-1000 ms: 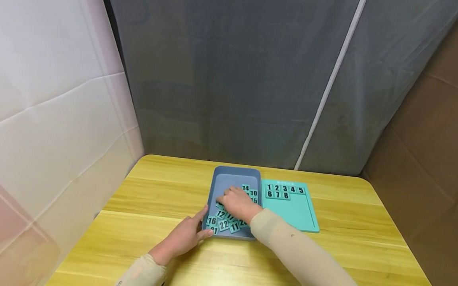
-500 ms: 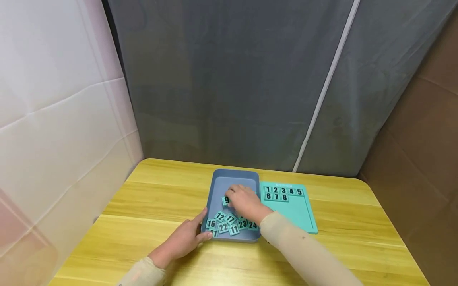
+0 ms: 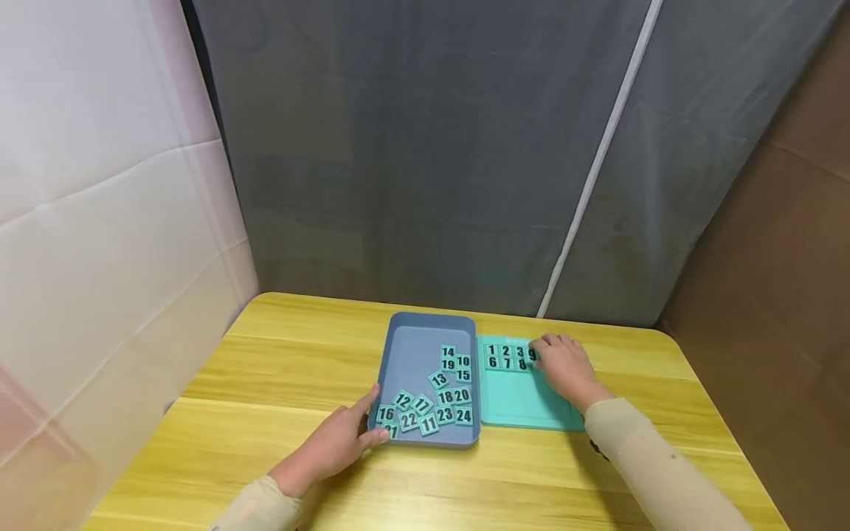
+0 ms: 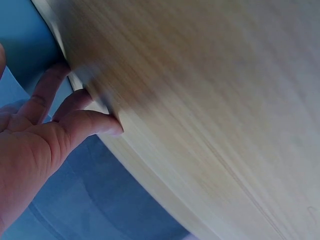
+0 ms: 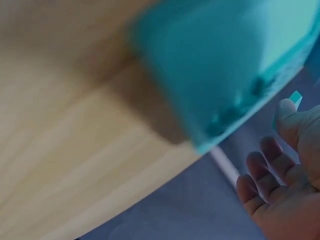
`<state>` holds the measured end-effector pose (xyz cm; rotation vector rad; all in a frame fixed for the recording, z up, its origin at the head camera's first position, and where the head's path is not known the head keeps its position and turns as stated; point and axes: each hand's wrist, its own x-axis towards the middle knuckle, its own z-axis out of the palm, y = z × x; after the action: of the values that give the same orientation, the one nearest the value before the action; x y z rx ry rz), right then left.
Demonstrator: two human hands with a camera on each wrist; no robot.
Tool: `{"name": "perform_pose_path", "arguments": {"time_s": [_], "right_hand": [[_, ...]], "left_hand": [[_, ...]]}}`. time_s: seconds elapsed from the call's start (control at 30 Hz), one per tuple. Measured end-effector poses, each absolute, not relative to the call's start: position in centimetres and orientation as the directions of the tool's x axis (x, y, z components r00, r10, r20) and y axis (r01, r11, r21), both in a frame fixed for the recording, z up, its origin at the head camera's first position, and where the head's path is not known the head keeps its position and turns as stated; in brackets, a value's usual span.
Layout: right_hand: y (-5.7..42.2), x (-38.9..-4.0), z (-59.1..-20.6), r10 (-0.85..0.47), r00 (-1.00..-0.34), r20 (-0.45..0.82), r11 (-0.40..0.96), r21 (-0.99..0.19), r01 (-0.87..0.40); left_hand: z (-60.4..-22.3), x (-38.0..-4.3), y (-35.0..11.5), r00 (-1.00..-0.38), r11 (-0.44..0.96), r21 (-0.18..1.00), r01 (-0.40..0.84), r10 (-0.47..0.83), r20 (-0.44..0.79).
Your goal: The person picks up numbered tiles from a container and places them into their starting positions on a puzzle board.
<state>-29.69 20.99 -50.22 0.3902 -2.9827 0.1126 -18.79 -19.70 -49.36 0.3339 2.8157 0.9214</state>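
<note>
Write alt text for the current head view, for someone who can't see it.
A person's right hand pinches the 9 tile above a teal board on a wooden table. The left hand touches the near left corner of a blue-gray tray beside the board, with loose numbered tiles inside.

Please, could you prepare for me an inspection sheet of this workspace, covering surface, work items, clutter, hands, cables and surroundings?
Surface: wooden table with light grain.
Work items: blue-grey tray holding loose numbered tiles, one partly covered by the left thumb; turquoise board beside it on the right, with tiles 1, 2, 3 and 6, 7, 8 visible in two rows.
Clutter: nothing seen.
Left hand: at the tray's near-left corner.
Right hand: pinches tile 9 over the board, hiding part of it.
Cables: nothing seen.
Surroundings: grey cloth behind, white sheet left, brown panel right.
</note>
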Motion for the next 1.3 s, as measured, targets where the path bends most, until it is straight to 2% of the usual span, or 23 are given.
{"name": "perform_pose_path", "arguments": {"time_s": [0.3,1.0,1.3], "right_hand": [[22.1,-29.1,-51.5,-0.242,-0.969,0.049,0.970,0.002,-0.242],[21.8,-29.3,-52.2,-0.191,-0.981,0.038,0.982,0.003,-0.191],[21.9,-29.2,-52.2,-0.210,-0.976,0.055,0.977,-0.017,-0.211]], "left_hand": [[-49.5,-18.7,-19.8,-0.961,0.778,0.608,0.157,0.262,-0.087],[-49.2,-18.6,-19.7,-0.965,0.790,0.598,0.137,0.243,-0.099],[-49.3,-18.6,-19.7,-0.966,0.788,0.600,0.137,0.241,-0.097]]}}
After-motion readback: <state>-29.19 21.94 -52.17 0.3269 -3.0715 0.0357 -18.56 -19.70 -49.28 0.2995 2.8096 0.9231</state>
